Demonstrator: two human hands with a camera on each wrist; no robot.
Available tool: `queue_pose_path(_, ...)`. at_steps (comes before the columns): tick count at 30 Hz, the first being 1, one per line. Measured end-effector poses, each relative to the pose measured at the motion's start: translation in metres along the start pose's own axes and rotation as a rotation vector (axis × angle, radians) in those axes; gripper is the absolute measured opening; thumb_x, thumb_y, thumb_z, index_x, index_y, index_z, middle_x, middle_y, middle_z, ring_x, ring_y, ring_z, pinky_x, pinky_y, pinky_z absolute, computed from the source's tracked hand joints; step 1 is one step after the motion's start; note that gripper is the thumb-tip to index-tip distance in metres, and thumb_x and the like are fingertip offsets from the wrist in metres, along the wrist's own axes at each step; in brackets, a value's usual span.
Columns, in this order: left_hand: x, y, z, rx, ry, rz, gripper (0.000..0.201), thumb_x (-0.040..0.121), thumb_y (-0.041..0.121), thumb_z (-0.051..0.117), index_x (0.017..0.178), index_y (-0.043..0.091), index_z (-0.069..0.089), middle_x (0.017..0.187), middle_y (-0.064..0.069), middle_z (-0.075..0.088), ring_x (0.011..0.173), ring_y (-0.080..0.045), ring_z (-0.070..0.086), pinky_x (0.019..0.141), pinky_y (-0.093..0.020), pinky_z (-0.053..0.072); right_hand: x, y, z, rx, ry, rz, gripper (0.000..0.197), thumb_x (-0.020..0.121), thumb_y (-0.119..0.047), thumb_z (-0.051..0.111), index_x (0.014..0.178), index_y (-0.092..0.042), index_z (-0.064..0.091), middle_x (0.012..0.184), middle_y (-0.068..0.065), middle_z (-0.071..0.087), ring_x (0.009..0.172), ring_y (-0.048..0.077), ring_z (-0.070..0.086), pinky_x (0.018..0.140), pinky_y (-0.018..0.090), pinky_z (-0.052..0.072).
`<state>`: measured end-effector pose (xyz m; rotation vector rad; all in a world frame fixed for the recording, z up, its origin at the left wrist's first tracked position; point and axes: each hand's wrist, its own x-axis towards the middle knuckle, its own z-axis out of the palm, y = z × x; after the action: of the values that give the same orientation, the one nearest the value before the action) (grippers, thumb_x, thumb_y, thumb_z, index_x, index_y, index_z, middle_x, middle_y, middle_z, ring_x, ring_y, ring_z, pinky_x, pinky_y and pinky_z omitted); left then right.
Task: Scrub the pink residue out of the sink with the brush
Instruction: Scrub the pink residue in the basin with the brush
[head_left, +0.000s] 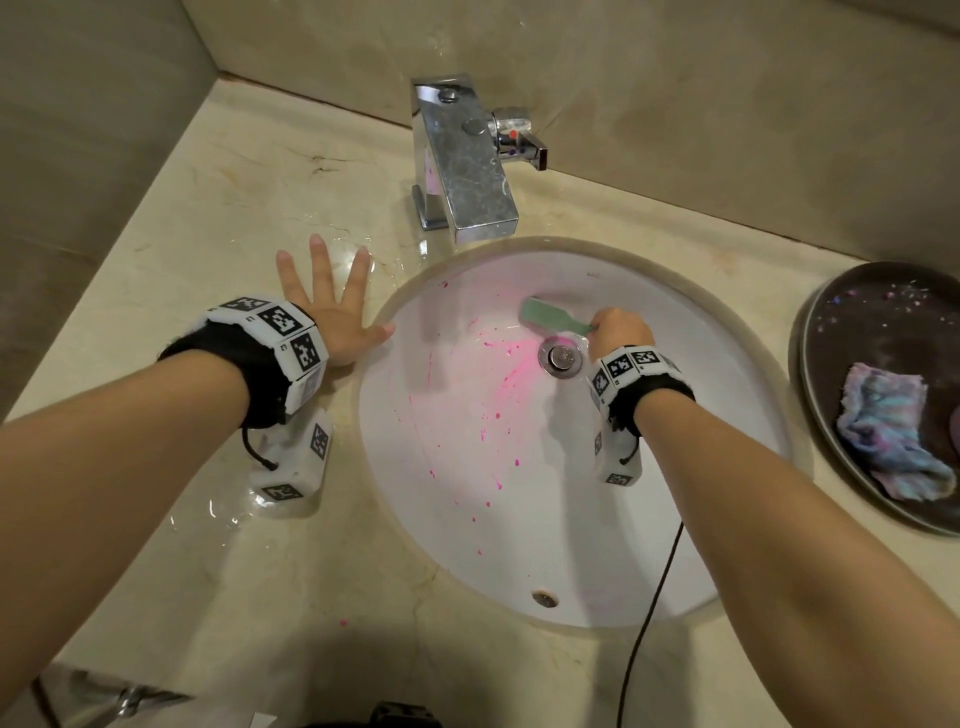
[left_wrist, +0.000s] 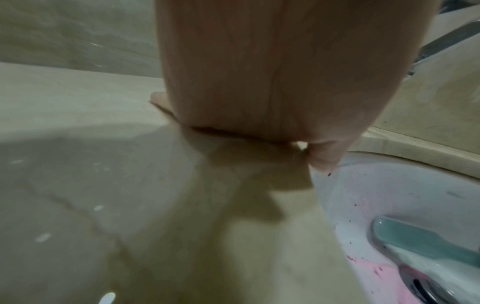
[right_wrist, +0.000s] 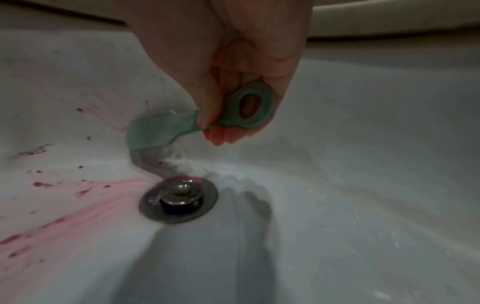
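A white oval sink (head_left: 701, 467) holds pink residue (head_left: 498, 384) smeared left of the metal drain (head_left: 560, 357), with pink specks down the near wall. My right hand (head_left: 618, 332) grips the ringed handle of a green brush (head_left: 550, 315) inside the bowl; its head lies on the far wall just above the drain. In the right wrist view my fingers (right_wrist: 223, 135) curl round the brush (right_wrist: 161, 131) above the drain (right_wrist: 179, 197). My left hand (head_left: 332, 306) lies flat with fingers spread on the wet countertop (head_left: 208, 208), thumb at the sink's rim. The left wrist view shows the brush (left_wrist: 420, 240).
A chrome tap (head_left: 462, 161) stands behind the sink. A dark round tray (head_left: 852, 322) with a bluish cloth (head_left: 883, 431) sits at the right. A black cable (head_left: 649, 623) crosses the near rim. Water pools on the counter.
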<state>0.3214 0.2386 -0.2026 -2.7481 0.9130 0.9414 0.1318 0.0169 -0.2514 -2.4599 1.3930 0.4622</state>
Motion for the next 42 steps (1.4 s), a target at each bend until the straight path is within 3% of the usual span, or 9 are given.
queue_pose_path(3, 0.001, -0.001, 0.001, -0.003, 0.015, 0.001, 0.083, 0.091, 0.058, 0.038, 0.144, 0.033, -0.021, 0.149, -0.010, -0.035, 0.134, -0.045, -0.029, 0.112, -0.056, -0.010, -0.004, -0.004, 0.005, 0.016, -0.047, -0.003, 0.022, 0.091, -0.005, 0.047, 0.104, -0.001, 0.065, 0.102, 0.019, 0.066, 0.084, 0.032, 0.058, 0.069, 0.028, 0.040)
queue_pose_path(8, 0.005, -0.003, 0.004, 0.013, 0.036, 0.005, 0.085, 0.090, 0.059, 0.039, 0.145, 0.033, -0.020, 0.149, -0.011, -0.034, 0.134, -0.045, -0.029, 0.112, -0.057, -0.010, -0.003, -0.027, -0.004, 0.035, 0.014, -0.131, 0.020, 0.089, -0.005, 0.052, 0.104, -0.005, 0.064, 0.097, 0.016, 0.065, 0.078, 0.028, 0.052, 0.068, 0.028, 0.039)
queue_pose_path(15, 0.006, -0.002, 0.003, 0.013, 0.017, -0.003, 0.085, 0.090, 0.059, 0.038, 0.144, 0.034, -0.022, 0.148, -0.010, -0.036, 0.134, -0.045, -0.030, 0.112, -0.057, -0.009, 0.005, 0.000, -0.010, -0.014, 0.090, -0.025, 0.023, 0.094, -0.005, 0.045, 0.107, -0.004, 0.063, 0.100, 0.020, 0.065, 0.090, 0.033, 0.061, 0.070, 0.031, 0.043)
queue_pose_path(21, 0.005, -0.002, 0.003, 0.022, 0.022, -0.008, 0.085, 0.090, 0.060, 0.038, 0.145, 0.033, -0.021, 0.149, -0.010, -0.035, 0.134, -0.045, -0.029, 0.112, -0.057, -0.009, -0.007, -0.043, 0.001, 0.034, 0.082, -0.197, 0.024, 0.093, -0.003, 0.044, 0.108, -0.006, 0.063, 0.102, 0.016, 0.066, 0.094, 0.031, 0.062, 0.073, 0.029, 0.044)
queue_pose_path(24, 0.006, -0.002, 0.004, 0.014, 0.023, -0.009, 0.084, 0.090, 0.060, 0.038, 0.145, 0.034, -0.020, 0.149, -0.010, -0.035, 0.134, -0.045, -0.029, 0.112, -0.056, -0.010, -0.006, -0.045, 0.000, 0.047, 0.081, -0.163, 0.024, 0.093, -0.002, 0.045, 0.108, -0.006, 0.063, 0.102, 0.015, 0.066, 0.094, 0.031, 0.062, 0.072, 0.029, 0.044)
queue_pose_path(31, 0.003, -0.001, 0.002, 0.005, 0.013, -0.002, 0.084, 0.090, 0.059, 0.038, 0.144, 0.034, -0.022, 0.149, -0.008, -0.036, 0.134, -0.044, -0.030, 0.112, -0.056, -0.010, -0.006, 0.006, 0.002, 0.075, 0.032, 0.110, 0.026, 0.092, -0.001, 0.042, 0.106, -0.002, 0.064, 0.106, 0.020, 0.065, 0.097, 0.034, 0.061, 0.070, 0.030, 0.042)
queue_pose_path(35, 0.004, -0.002, 0.001, 0.006, 0.007, -0.008, 0.084, 0.090, 0.060, 0.038, 0.144, 0.035, -0.022, 0.148, -0.009, -0.036, 0.134, -0.044, -0.030, 0.112, -0.056, -0.010, -0.014, -0.017, 0.012, 0.107, -0.020, 0.031, 0.025, 0.092, -0.005, 0.045, 0.108, -0.002, 0.064, 0.105, 0.017, 0.065, 0.098, 0.033, 0.061, 0.071, 0.029, 0.042)
queue_pose_path(39, 0.001, -0.001, 0.000, 0.003, -0.003, -0.012, 0.084, 0.090, 0.059, 0.038, 0.144, 0.034, -0.022, 0.148, -0.008, -0.037, 0.134, -0.044, -0.031, 0.113, -0.056, -0.009, -0.016, -0.050, 0.015, 0.081, -0.029, -0.096, 0.024, 0.092, 0.000, 0.042, 0.102, -0.004, 0.063, 0.089, 0.012, 0.061, 0.089, 0.031, 0.062, 0.069, 0.030, 0.044)
queue_pose_path(42, -0.001, 0.001, -0.001, -0.003, 0.001, -0.013, 0.083, 0.091, 0.058, 0.038, 0.144, 0.034, -0.021, 0.149, -0.008, -0.035, 0.134, -0.044, -0.030, 0.113, -0.055, -0.009, -0.016, -0.045, 0.008, 0.044, -0.060, -0.047, 0.018, 0.090, -0.002, 0.047, 0.101, -0.003, 0.062, 0.093, 0.012, 0.062, 0.082, 0.029, 0.058, 0.066, 0.030, 0.044)
